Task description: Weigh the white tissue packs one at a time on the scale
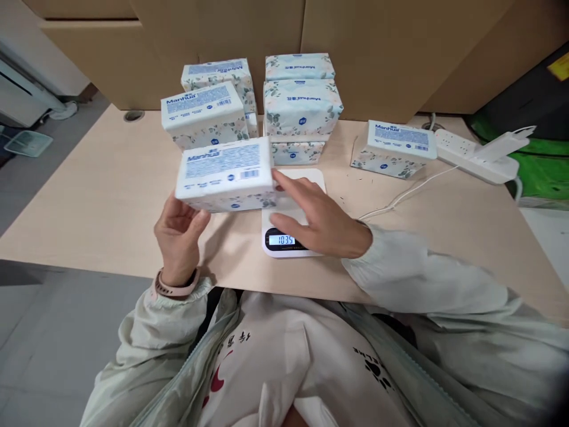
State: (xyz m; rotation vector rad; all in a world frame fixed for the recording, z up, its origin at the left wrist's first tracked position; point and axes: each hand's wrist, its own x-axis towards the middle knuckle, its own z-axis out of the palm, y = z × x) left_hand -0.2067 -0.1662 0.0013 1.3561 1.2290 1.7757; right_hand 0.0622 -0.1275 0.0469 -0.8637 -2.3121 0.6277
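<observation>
A white and blue floral tissue pack [224, 169] is raised and slightly tilted above the table, left of the scale. My left hand [180, 231] grips it from below at its left end, thumb on the near side. At the pack's right end is my right hand [317, 219], its thumb and index finger stretched apart. The index fingertip meets or nearly meets the pack's edge; I cannot tell which. Beneath my right hand lies a white digital scale [284, 216], partly covered by hand and pack. Its lit display [281, 240] reads about 103.5.
Behind stand a left stack of tissue packs [202, 112] and a right stack [302, 110]. Another tissue pack [393, 148] sits at the right, beside a white power strip [475, 155] with a cable [409, 193]. Cardboard [249, 29] walls the table's [102, 196] back edge.
</observation>
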